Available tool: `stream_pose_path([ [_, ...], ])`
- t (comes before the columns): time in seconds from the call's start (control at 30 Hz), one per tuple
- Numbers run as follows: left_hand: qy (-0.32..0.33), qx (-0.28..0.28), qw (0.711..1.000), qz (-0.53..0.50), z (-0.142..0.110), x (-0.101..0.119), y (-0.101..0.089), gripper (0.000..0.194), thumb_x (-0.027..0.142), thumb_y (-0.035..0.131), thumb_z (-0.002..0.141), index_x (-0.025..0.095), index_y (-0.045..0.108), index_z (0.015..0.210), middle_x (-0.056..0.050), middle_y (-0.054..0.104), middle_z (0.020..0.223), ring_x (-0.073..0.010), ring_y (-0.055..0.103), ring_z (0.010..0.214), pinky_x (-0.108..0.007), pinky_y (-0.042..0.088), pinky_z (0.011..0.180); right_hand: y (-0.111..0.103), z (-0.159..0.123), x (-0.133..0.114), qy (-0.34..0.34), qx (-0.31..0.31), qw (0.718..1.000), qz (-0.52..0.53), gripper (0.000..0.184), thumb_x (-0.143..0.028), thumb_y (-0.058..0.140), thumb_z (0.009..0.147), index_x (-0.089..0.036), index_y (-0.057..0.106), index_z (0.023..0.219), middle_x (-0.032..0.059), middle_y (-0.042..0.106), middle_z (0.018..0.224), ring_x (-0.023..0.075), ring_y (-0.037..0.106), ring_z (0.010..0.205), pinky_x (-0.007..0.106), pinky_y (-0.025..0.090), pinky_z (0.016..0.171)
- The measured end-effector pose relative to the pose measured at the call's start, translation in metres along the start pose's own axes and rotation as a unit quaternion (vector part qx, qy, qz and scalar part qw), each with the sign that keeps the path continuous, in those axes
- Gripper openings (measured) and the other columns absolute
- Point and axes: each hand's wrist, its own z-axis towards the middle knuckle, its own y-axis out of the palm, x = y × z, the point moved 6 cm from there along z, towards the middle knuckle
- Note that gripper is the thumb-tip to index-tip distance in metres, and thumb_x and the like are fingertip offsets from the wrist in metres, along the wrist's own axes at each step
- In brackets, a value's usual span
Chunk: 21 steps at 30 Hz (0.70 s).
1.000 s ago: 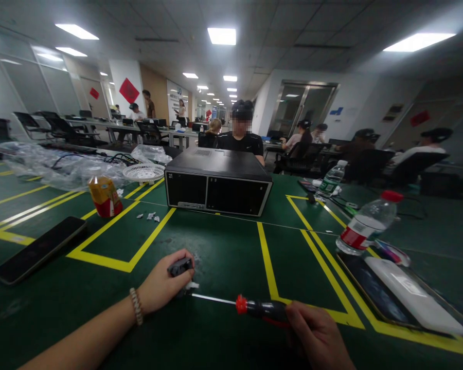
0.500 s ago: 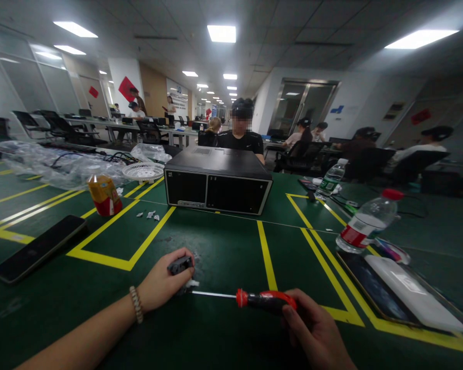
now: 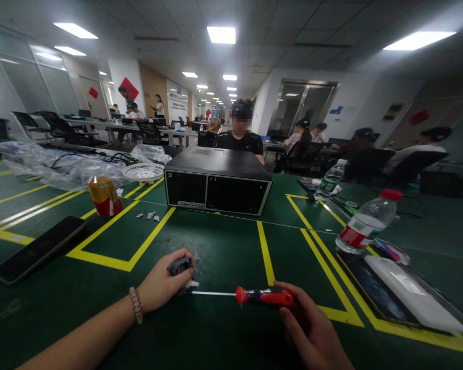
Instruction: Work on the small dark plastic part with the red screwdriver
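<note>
My left hand (image 3: 162,283) rests on the green table near the front edge, its fingers closed round a small black part (image 3: 179,265) with a white piece under it. My right hand (image 3: 312,329) grips the red and black handle of a screwdriver (image 3: 254,296). The thin metal shaft lies almost level and points left, its tip at the small part under my left fingers. A beaded bracelet (image 3: 136,305) sits on my left wrist.
A black computer case (image 3: 218,187) stands at mid-table with a person seated behind it. A phone (image 3: 38,248) lies at left, near a red and yellow carton (image 3: 105,196). A water bottle (image 3: 366,222), a white flat device (image 3: 412,301) and a dark tablet lie at right.
My right hand turned the screwdriver handle and shifted slightly; the red grip now shows more. My left hand stayed in place on the small part.
</note>
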Motion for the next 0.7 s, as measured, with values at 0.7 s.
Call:
stream_pose_path([
  [0.7, 0.015, 0.017, 1.0, 0.019, 0.001, 0.0, -0.001, 0.012, 0.03, 0.061, 0.091, 0.018, 0.061, 0.096, -0.003, 0.064, 0.088, -0.02, 0.06, 0.078, -0.033, 0.049, 0.073, -0.002, 0.004, 0.011, 0.008, 0.017, 0.999, 0.035, 0.062, -0.07, 0.054, 0.093, -0.02, 0.068, 0.126, 0.0016, 0.064, 0.065, 0.0191, 0.059, 0.049, 0.028, 0.048, 0.042],
])
